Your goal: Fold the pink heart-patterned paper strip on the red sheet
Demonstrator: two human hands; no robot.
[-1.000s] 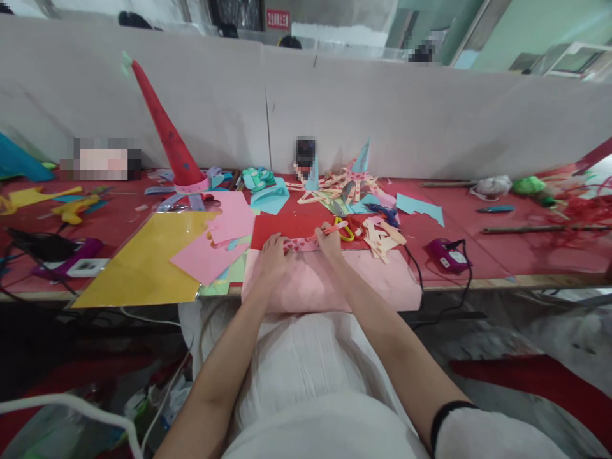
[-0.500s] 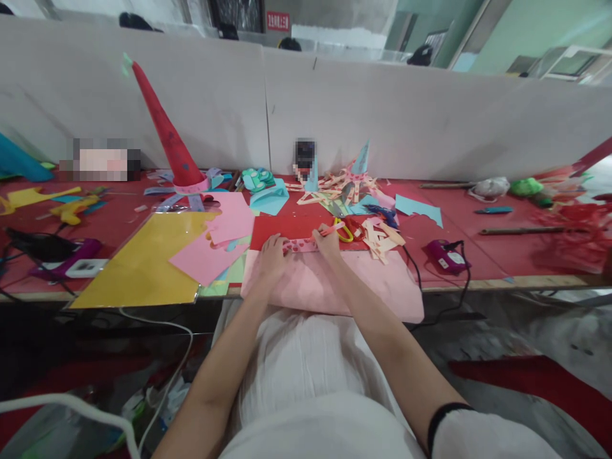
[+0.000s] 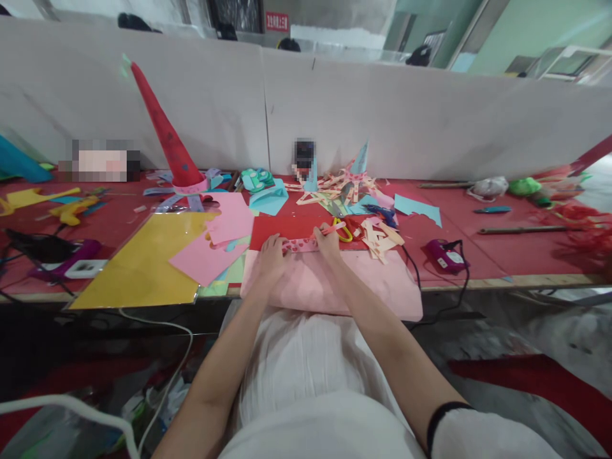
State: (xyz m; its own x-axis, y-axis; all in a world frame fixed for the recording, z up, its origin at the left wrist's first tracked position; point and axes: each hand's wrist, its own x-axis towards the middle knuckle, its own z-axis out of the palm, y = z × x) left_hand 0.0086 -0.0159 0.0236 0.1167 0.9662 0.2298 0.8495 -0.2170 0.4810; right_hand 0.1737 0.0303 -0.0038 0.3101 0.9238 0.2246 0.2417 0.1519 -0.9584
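A straight pink strip with dark red shapes, like a ruler, lies across a red sheet. On the strip's left end rests my left hand, its fingers laid down and its thumb apart from them. My right hand is closed around a pink pen at the strip's right end; the pen's tip is hidden. Under my wrists lies a pale pink padded mat. Yellow-handled scissors sit just right of my right hand, beside a pile of pale cut strips.
A tall red cone stands back left. Nearer are a yellow sheet and pink paper pieces. A yellow glue gun lies far left. Small blue cones stand at the back. A purple power socket trails a cable at right.
The view has shifted very slightly. Both hands, the strip and the pen show no clear movement.
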